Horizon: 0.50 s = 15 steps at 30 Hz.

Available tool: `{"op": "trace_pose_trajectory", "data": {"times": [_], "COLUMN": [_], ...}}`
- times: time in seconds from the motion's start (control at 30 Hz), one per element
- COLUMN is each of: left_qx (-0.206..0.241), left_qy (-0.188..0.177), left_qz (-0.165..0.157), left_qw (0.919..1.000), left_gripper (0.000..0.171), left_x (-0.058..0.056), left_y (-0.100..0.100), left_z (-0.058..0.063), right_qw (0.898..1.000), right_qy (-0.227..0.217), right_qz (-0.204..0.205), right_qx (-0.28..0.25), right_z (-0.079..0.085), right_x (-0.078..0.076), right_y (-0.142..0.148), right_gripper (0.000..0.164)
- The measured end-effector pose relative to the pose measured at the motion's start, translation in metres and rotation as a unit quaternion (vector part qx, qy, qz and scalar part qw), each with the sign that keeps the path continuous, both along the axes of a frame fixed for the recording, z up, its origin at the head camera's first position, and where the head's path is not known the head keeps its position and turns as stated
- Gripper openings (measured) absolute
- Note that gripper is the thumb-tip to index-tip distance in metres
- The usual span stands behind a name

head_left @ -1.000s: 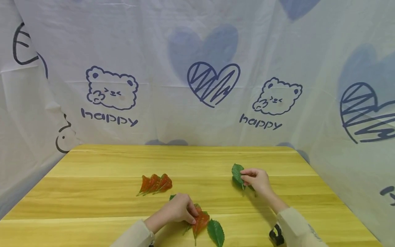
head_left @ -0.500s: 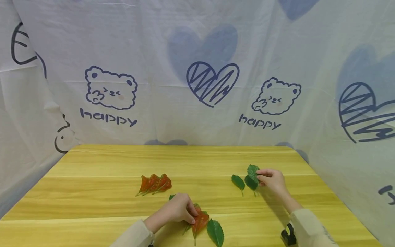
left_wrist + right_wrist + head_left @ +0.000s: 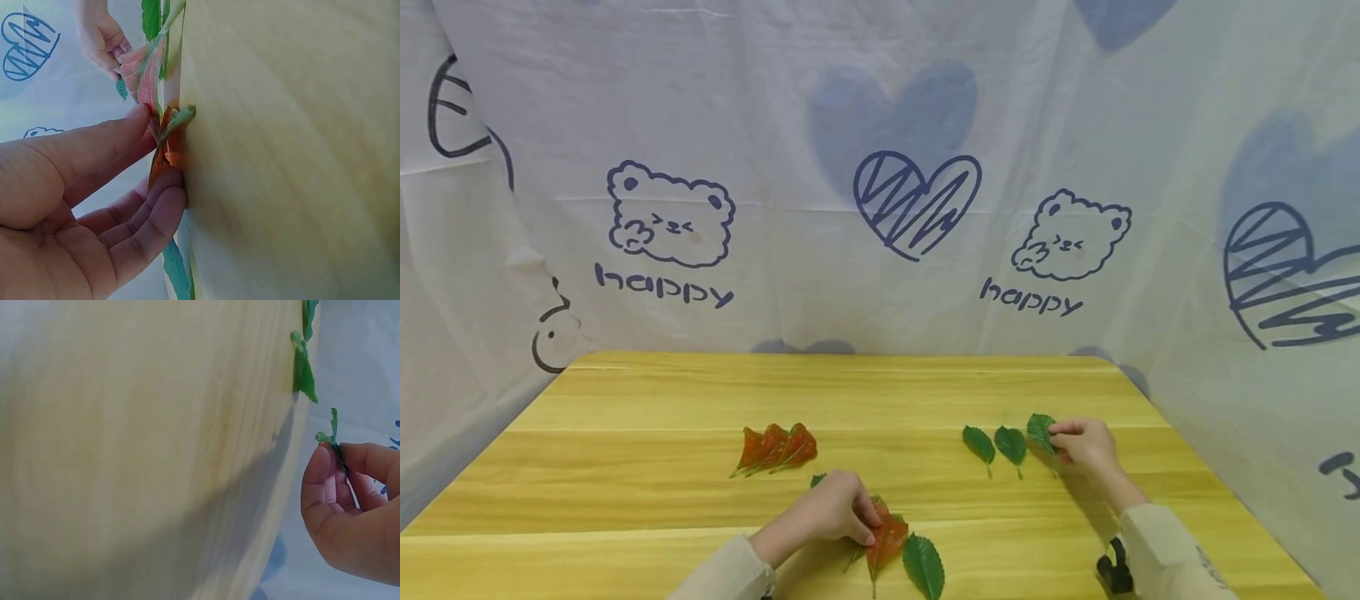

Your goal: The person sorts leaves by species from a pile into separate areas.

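Near the table's front, my left hand (image 3: 838, 508) pinches a red leaf (image 3: 890, 542) between thumb and fingertips. The left wrist view shows this red leaf (image 3: 142, 72) at the thumb tip, with an orange-brown leaf (image 3: 164, 147) by the other fingers. Farther off to the right, my right hand (image 3: 1088, 447) pinches a green leaf (image 3: 1039, 430) by its edge, thumb against fingers. To its left lie two green leaves, an outer one (image 3: 978, 443) and a middle one (image 3: 1011, 445), side by side with stems toward me.
Three overlapping red leaves (image 3: 777, 447) lie in a row at the left. A green leaf (image 3: 923, 567) sits beside the left hand's red leaf, and another green leaf (image 3: 817, 479) peeks out behind that hand. A printed cloth (image 3: 797, 208) hangs behind the wooden table (image 3: 655, 492).
My right hand has moved right with its green leaf, past the two green leaves that now lie uncovered. The left hand stays in place on the red leaf.
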<state>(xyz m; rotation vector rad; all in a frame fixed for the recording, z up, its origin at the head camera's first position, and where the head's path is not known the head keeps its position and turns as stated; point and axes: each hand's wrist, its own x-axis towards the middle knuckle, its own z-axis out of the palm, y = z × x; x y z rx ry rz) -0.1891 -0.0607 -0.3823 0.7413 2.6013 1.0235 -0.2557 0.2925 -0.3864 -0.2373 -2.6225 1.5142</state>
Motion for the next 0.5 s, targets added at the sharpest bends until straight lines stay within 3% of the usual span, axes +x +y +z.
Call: {"op": "trace_pose_trajectory", "data": {"times": [0.3,0.5], "left_qx": [0.001,0.0], "left_qy": [-0.005,0.0], "left_qz": [0.003,0.006], "left_qw": [1.0,1.0], "left_gripper": [0.013,0.013], "left_x": [-0.0001,0.0], "left_y": [0.0003,-0.0001], "left_z": [-0.0001,-0.0004], "right_qw": [0.999,0.998], "right_qy": [-0.038,-0.055], "right_qz": [-0.007,0.003], "right_qx": [0.014,-0.003], "right_z": [-0.0068,-0.0081], "right_x": [-0.0023,-0.0052], "right_y": [0.0051,0.0046], "right_gripper": [0.016,0.018]}}
